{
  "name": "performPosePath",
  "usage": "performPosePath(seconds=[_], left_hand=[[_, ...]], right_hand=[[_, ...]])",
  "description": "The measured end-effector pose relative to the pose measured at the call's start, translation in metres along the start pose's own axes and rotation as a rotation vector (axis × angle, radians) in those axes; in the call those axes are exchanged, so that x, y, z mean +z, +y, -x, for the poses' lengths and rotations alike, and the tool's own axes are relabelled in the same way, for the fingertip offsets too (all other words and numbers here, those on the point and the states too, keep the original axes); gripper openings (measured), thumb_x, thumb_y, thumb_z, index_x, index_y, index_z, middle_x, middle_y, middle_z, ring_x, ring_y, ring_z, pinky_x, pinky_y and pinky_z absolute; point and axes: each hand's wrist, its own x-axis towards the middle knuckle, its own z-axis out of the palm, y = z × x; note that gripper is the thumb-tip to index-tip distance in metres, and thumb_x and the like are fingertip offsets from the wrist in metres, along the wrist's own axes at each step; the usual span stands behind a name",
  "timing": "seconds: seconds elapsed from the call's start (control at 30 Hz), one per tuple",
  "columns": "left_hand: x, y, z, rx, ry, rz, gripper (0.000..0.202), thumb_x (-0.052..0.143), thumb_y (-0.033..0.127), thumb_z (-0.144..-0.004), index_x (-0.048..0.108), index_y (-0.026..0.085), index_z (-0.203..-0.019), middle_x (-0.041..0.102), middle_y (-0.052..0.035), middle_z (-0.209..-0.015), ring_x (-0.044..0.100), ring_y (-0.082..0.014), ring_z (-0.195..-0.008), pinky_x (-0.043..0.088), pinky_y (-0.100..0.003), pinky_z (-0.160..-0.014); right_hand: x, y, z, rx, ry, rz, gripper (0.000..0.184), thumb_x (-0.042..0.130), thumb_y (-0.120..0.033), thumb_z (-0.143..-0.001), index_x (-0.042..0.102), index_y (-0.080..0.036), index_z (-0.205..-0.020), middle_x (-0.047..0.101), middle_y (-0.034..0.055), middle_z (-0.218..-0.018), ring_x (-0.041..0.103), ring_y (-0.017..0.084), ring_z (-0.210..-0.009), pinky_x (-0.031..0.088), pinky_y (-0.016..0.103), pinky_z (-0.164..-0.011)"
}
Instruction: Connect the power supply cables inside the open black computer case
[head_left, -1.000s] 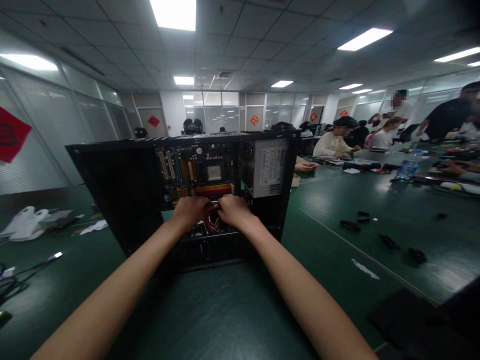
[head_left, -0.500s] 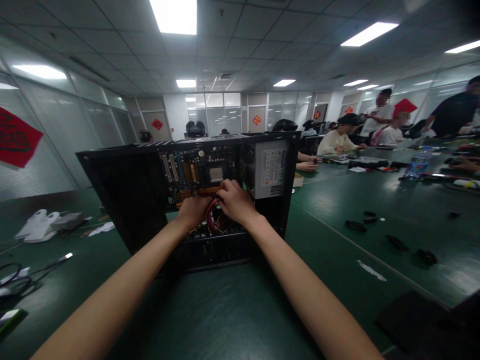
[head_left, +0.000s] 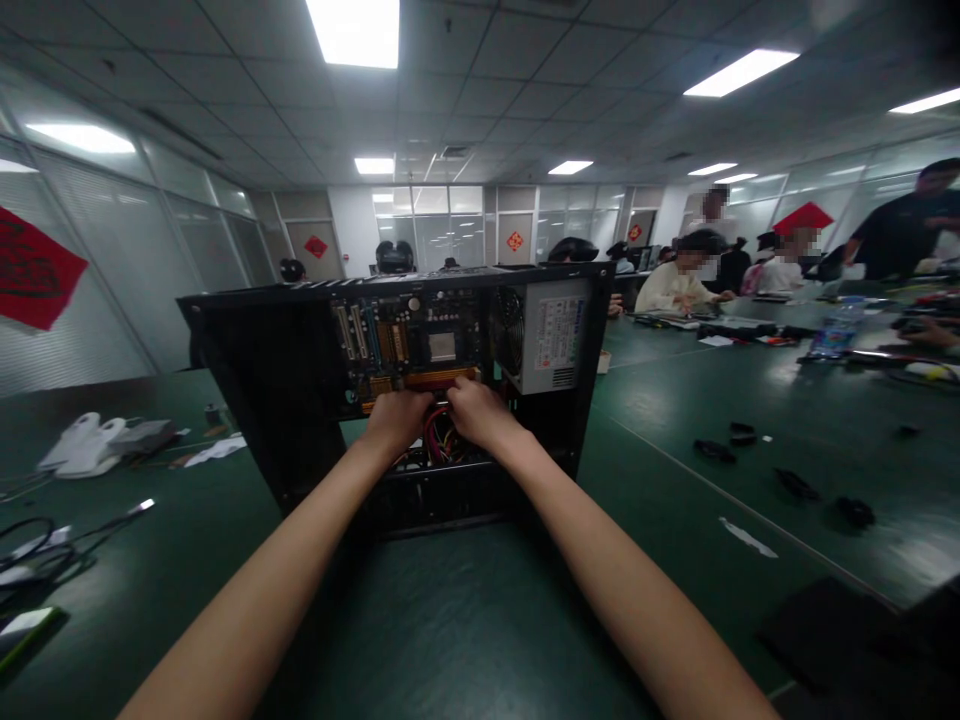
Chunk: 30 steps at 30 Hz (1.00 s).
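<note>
An open black computer case (head_left: 255, 370) stands on the green table in front of me, its inside facing me. Both my hands reach into its lower middle, just below the motherboard (head_left: 469, 325) with its bare square processor (head_left: 442, 347). My left hand (head_left: 399, 418) is closed, knuckles up, beside the orange memory slots (head_left: 442, 379); its fingertips are hidden. My right hand (head_left: 484, 412) is closed with its fingers curled at the upper end of a red, yellow and black cable bundle (head_left: 437, 440). The cables loop down between the hands. A grey power supply (head_left: 551, 335) fills the upper right corner.
Small black parts (head_left: 795, 484) and a white strip (head_left: 748, 537) lie on the table to the right. At left are cables (head_left: 52, 560), a white object (head_left: 82, 445) and a green-edged item (head_left: 30, 635). Co-workers sit and stand beyond, near a plastic bottle (head_left: 836, 328).
Both hands have shifted slightly lower against the case and the right fingers have come down from near the processor. The case appears a little further right in view.
</note>
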Motion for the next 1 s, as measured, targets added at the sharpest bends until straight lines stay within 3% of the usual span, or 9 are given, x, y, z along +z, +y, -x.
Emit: performPosePath(seconds=[0.33,0.5,0.67,1.0], left_hand=[[0.006,-0.004,0.003,-0.029,0.005,0.068,0.035,0.044,0.039,-0.097,0.067,0.027,-0.121,0.074,-0.0112,-0.107,0.071,-0.0320,-0.096,0.052,-0.039,-0.077],[0.009,-0.005,0.001,-0.018,0.016,0.077,0.034,0.046,0.039,-0.097,0.067,0.026,-0.120,0.074,-0.0113,-0.107,0.070,-0.0313,-0.097,0.052,-0.038,-0.077],[0.009,-0.005,0.002,-0.018,0.022,0.085,0.030,0.050,0.038,-0.095,0.068,0.027,-0.116,0.074,-0.0104,-0.106,0.070,-0.0313,-0.095,0.052,-0.037,-0.076],[0.007,-0.007,0.004,-0.015,0.014,0.113,0.031,0.048,0.040,-0.096,0.068,0.028,-0.117,0.074,-0.0101,-0.104,0.071,-0.0298,-0.095,0.052,-0.036,-0.077]], right_hand=[[0.005,0.008,0.000,-0.004,0.023,-0.069,0.015,0.052,-0.016,-0.093,0.067,-0.013,-0.097,0.063,0.0110,-0.109,0.064,0.021,-0.099,0.048,0.027,-0.080],[0.006,0.011,-0.004,0.026,-0.036,-0.061,0.020,0.048,-0.013,-0.093,0.067,-0.012,-0.101,0.064,0.0133,-0.112,0.063,0.022,-0.104,0.047,0.028,-0.086],[0.008,0.010,-0.005,0.000,-0.097,0.015,0.020,0.049,-0.013,-0.093,0.067,-0.011,-0.102,0.065,0.0145,-0.111,0.065,0.024,-0.099,0.048,0.029,-0.081],[0.010,0.012,-0.005,-0.035,-0.027,-0.032,0.016,0.051,-0.012,-0.092,0.063,-0.013,-0.101,0.063,0.0114,-0.112,0.063,0.020,-0.099,0.046,0.027,-0.081]])
